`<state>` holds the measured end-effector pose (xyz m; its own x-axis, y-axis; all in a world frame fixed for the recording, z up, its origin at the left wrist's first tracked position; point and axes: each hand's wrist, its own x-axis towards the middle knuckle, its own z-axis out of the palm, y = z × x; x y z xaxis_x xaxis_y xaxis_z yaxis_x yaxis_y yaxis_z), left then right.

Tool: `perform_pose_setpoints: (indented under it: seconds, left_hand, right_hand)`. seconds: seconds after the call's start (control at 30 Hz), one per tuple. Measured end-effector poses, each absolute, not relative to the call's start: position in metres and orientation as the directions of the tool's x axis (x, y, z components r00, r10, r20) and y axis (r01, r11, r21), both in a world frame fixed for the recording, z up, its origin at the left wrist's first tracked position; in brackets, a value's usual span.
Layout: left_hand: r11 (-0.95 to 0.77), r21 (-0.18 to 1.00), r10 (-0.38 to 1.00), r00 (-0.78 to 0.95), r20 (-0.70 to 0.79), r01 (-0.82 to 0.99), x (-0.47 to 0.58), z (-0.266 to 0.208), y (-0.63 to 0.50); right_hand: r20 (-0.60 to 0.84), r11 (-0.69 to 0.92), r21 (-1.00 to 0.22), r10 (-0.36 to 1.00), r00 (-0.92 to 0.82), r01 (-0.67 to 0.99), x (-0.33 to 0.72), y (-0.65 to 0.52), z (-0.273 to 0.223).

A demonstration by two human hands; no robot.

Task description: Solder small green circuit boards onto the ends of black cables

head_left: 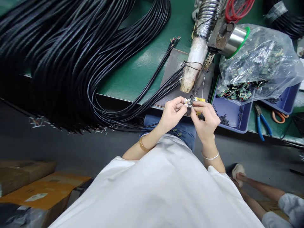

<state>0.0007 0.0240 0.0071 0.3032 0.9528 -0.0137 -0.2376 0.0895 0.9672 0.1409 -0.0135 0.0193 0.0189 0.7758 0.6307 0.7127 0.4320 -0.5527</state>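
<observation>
My left hand [173,113] is closed in a pinch on a small pale connector-like piece [189,102], too small to make out fully. My right hand [206,119] meets it from the other side, thumb and forefinger pressed together; what lies between them is hidden. Just above the fingertips a thin, dark soldering iron [196,85] comes down from a metal stand holding a solder spool [236,42]. A bit of yellow [199,99] shows behind my right fingers. Several black cables [163,90] run over the brown board [171,69] near my left hand.
A large bundle of black cables [64,63] covers the left of the green table [133,60]. A fume duct [193,68] hangs over the board. At right are a purple tray [245,117], a plastic bag of small circuit boards [261,60], pliers [262,123] and orange-handled scissors [280,116]. Another person's legs [263,190] show lower right.
</observation>
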Motion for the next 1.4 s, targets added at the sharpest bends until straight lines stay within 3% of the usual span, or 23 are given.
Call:
perform_pose_setpoints:
  seconds: [0.57, 0.73, 0.87, 1.0, 1.17, 1.23, 1.33, 1.4]
  left_hand:
    - [0.212, 0.955, 0.93, 0.343, -0.132, -0.207, -0.003, 0.012, 0.026]
    - [0.187, 0.969, 0.924, 0.363, -0.118, -0.162, -0.003, 0.009, 0.019]
    - [0.125, 0.986, 0.918, 0.391, -0.072, -0.112, -0.004, 0.008, 0.011]
    - [0.085, 0.983, 0.954, 0.298, -0.033, -0.164, -0.009, 0.011, 0.005]
    - [0.275, 0.904, 0.895, 0.43, -0.116, -0.329, -0.018, 0.012, 0.006]
    - [0.336, 0.87, 0.866, 0.481, -0.135, -0.362, -0.02, 0.012, 0.007]
    - [0.331, 0.868, 0.874, 0.466, -0.135, -0.371, -0.019, 0.013, 0.005]
    - [0.306, 0.882, 0.885, 0.448, -0.125, -0.359, -0.017, 0.014, 0.004]
  right_hand:
    - [0.649, 0.484, -0.436, 0.753, -0.107, 0.759, 0.145, -0.016, 0.022]
    - [0.616, 0.372, -0.566, 0.784, 0.077, 0.735, 0.149, -0.017, 0.027]
    - [0.42, 0.204, -0.755, 0.88, 0.221, 0.624, 0.152, -0.019, 0.03]
    - [0.333, 0.175, -0.872, 0.896, 0.294, 0.456, 0.153, -0.023, 0.026]
    - [0.203, 0.139, -0.951, 0.954, 0.221, 0.275, 0.155, -0.025, 0.021]
    - [0.2, 0.11, -0.933, 0.95, 0.24, 0.342, 0.156, -0.028, 0.025]
    - [0.335, 0.134, -0.829, 0.896, 0.29, 0.543, 0.154, -0.034, 0.034]
    - [0.401, 0.201, -0.734, 0.899, 0.176, 0.649, 0.151, -0.039, 0.038]
